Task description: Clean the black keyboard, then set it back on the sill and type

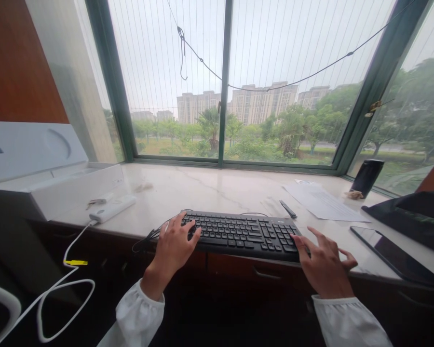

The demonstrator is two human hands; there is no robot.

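While resting at the near edge of a pale marble table (pixel 217 190): flat black keyboard (pixel 240 232), matte keys in rows. Left hand (pixel 174 246) curled loosely over its left end, gripping nothing; right hand (pixel 323 265) spread open at its right end, fingertips touching. Glossy dark tablet (pixel 396 258) near right, printed paper (pixel 323 202) farther right, white charger (pixel 112 208) left. Green-framed window (pixel 224 86) beyond.
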